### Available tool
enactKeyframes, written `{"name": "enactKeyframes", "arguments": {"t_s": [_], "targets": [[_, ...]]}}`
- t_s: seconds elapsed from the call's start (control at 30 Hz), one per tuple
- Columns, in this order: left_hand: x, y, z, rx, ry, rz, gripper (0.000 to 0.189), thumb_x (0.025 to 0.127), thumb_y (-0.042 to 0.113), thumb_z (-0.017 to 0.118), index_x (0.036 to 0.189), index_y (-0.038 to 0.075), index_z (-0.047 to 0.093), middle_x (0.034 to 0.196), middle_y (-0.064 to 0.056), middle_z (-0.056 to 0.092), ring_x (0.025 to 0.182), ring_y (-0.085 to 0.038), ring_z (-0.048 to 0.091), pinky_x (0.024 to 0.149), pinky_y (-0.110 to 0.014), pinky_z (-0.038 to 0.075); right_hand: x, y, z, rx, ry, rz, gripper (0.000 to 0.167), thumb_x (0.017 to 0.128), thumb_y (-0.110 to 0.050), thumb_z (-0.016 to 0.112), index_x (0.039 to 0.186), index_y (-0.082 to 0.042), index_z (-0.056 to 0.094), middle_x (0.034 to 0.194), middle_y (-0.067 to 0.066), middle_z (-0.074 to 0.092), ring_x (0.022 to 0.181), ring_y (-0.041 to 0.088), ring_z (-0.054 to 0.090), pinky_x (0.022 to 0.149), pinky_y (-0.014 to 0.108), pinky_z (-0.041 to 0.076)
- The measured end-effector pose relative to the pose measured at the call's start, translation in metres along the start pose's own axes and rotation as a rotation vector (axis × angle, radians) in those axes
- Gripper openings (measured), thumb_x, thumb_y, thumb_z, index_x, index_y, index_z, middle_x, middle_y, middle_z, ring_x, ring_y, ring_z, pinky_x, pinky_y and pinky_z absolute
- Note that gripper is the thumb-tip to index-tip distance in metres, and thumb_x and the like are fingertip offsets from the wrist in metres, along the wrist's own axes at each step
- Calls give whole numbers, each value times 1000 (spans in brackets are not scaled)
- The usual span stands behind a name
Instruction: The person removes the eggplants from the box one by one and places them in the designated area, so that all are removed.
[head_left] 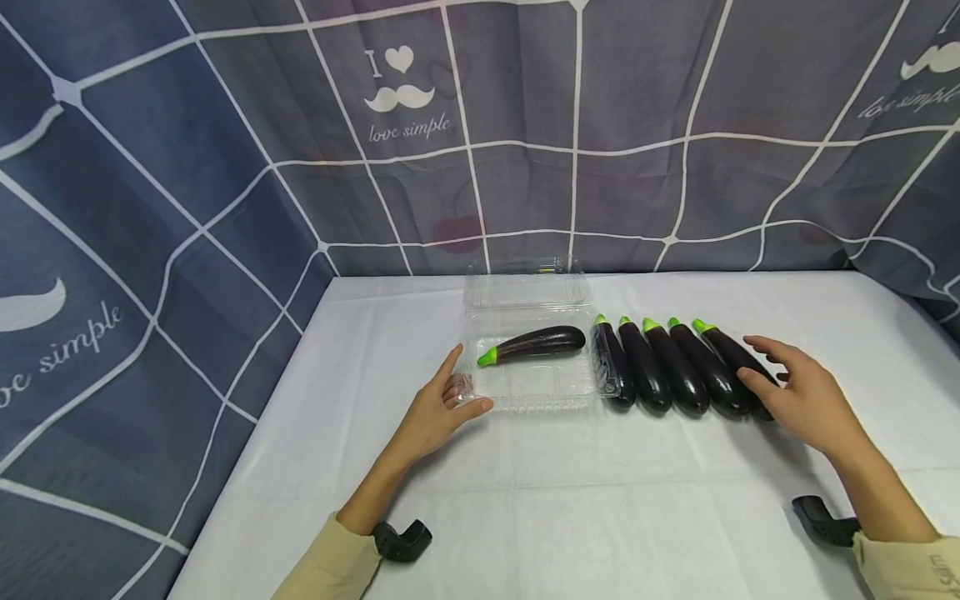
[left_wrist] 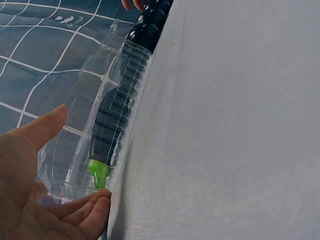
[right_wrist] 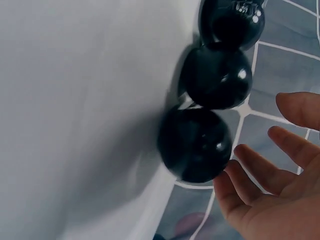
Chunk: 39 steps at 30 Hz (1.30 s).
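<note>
A clear plastic clamshell box (head_left: 528, 385) stands with its lid raised at the back, and one dark eggplant (head_left: 542, 342) lies crosswise in it, green stem to the left. My left hand (head_left: 435, 417) rests against the box's left front corner, thumb and forefinger spread; in the left wrist view the fingertips are at the end by the green stem (left_wrist: 98, 172). On the right, my right hand (head_left: 806, 396) is at the rightmost eggplant (head_left: 731, 354) of a row, fingers loosely bent and thumb apart. The right wrist view shows its fingertips beside that eggplant's rounded end (right_wrist: 195, 145).
Several eggplants (head_left: 678, 371) lie side by side right of the box, stems away from me; the leftmost (head_left: 615, 362) is against the box's side. A white cloth (head_left: 585, 500) covers the table. Grey checked curtains (head_left: 525, 192) hang behind and at the left.
</note>
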<state>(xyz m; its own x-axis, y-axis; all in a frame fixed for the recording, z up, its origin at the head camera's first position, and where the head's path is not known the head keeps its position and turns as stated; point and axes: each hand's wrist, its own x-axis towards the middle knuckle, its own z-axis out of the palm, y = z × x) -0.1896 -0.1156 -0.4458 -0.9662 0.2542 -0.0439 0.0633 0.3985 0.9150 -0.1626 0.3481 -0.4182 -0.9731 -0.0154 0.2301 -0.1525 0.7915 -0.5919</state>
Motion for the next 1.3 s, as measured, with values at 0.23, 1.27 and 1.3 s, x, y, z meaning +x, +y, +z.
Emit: {"name": "enactKeyframes", "arguments": {"t_s": [0.23,1.27,1.3], "targets": [[1,0,0,-4,1,-3,97,85,42,78,160,30,18,149,-23,39,136,-30,42,108,-35,40,-1,-14,-3,-11,37,-64,43,97,-12,62,135,7,53,129,34,53,114,49,48,83,40,40],[0,-1,0,-8,4,-8,98,84,42,79,160,30,18,148,-20,41,135,-27,42,108,-35,40,-2,-70,25,199,-72,-212,46,92,-11,72,136,-11,59,123,13,62,103,3,57,85,10,44],[0,-2,0,-4,4,-5,98,84,43,79,160,30,18,147,-19,42,135,-26,42,108,-36,40,-2,-71,26,190,-76,-212,46,92,-12,72,136,-11,59,123,13,62,103,6,58,85,10,44]]}}
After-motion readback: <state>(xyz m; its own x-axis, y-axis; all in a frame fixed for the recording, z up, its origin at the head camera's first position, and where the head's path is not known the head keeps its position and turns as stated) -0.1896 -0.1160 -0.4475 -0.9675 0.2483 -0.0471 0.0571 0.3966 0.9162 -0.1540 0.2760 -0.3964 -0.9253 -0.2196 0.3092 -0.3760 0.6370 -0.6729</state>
